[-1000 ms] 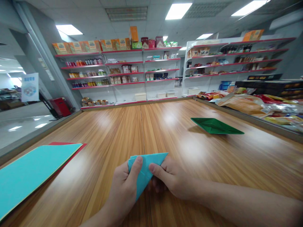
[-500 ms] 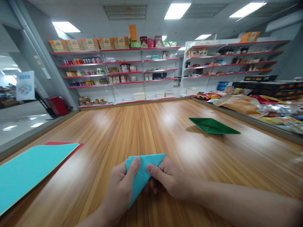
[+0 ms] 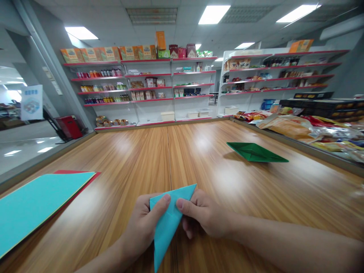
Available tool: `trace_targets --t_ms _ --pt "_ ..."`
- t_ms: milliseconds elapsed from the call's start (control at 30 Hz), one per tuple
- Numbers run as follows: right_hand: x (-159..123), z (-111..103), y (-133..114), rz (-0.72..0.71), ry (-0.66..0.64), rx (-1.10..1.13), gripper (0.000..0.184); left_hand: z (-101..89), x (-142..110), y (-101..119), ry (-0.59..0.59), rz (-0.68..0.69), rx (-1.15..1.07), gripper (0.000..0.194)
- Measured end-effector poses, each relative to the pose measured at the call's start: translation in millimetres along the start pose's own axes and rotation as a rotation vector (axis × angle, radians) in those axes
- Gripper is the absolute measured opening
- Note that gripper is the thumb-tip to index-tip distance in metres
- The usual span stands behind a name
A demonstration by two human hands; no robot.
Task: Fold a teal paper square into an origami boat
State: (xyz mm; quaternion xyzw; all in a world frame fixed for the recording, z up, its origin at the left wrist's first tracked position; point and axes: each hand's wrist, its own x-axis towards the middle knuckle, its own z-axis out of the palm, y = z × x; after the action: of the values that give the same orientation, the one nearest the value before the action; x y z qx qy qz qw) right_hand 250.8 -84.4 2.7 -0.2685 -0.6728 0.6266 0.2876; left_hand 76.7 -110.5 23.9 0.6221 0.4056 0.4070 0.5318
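Observation:
A folded turquoise paper [image 3: 167, 223], a narrow triangle with its tip toward me, is held just above the wooden table [image 3: 199, 151] near its front edge. My left hand [image 3: 143, 223] grips its left side with the thumb pressed on top. My right hand [image 3: 204, 216] pinches its right upper corner, thumb on top and the other fingers curled underneath. Both hands are closed on the paper.
A stack of flat sheets [image 3: 36, 204], turquoise on top with red beneath, lies at the front left. A folded green paper boat [image 3: 256, 151] sits on the right. Snack bags [image 3: 298, 127] fill a bin along the right edge. Store shelves [image 3: 142, 87] stand behind.
The turquoise paper has tilted so its long tip reaches lower toward me. Both hands have kept their grip and shifted slightly nearer.

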Motion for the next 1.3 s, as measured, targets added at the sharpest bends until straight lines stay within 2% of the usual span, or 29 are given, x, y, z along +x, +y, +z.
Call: trace_targets --t_ms 300,500,600,667,900,1133,1300 --pt "-1.9 0.1 -7.4 0.01 0.002 -0.018 0.065 -2.0 1.4 -5.1 0.018 -0.027 -0.005 0.052" --pt "-1.1 -8.5 -4.9 -0.014 -0.006 0.006 0.062 -8.9 6.4 -5.7 -0.07 0.027 0.047 0.048" --pt "-0.5 -10.1 -3.6 -0.013 -0.001 0.017 0.061 -9.9 6.0 -6.9 -0.114 0.005 0.048 0.044" --pt "0.3 -9.2 -3.6 -0.012 0.018 0.003 0.063 -8.5 4.6 -8.9 -0.089 0.01 0.043 0.042" --pt "3.6 -3.9 -0.5 0.002 0.185 -0.021 0.061 0.1 -0.3 -10.8 0.116 0.148 0.144 0.037" --pt "-3.9 -4.1 -4.2 -0.025 0.13 -0.153 0.063 -1.0 0.9 -10.7 0.106 0.112 0.145 0.038" --pt "-1.8 -3.8 -5.1 -0.016 0.147 -0.084 0.063 0.9 -0.7 -10.7 0.129 0.168 0.18 0.038"
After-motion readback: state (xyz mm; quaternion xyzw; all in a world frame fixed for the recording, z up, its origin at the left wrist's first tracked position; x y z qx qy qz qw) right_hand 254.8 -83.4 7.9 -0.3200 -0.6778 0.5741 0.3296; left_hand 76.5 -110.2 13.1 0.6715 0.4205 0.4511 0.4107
